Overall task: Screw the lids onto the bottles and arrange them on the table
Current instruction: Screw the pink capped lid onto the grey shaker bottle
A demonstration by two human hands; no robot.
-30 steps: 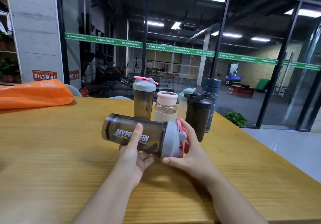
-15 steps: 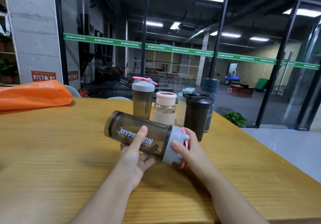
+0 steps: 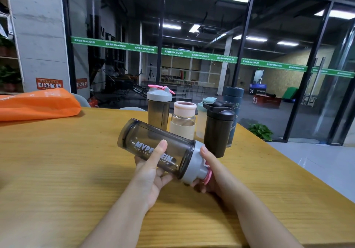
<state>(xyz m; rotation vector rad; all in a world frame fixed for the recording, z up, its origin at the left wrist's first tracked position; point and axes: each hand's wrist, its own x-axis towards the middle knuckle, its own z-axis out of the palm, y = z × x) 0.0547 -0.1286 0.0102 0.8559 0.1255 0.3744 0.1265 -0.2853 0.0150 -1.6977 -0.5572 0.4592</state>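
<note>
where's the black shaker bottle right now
In the head view, the black shaker bottle stands upright right of centre on the table, between the pink-lidded glass bottle and the dark blue flask.

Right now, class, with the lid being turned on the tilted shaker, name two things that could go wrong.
1. The smoky shaker bottle is held tilted above the table, left hand on its body, right hand on the grey lid; the lid might cross-thread or the bottle slip.
2. The black shaker stands close behind; a swing of the bottle might topple it.
</note>
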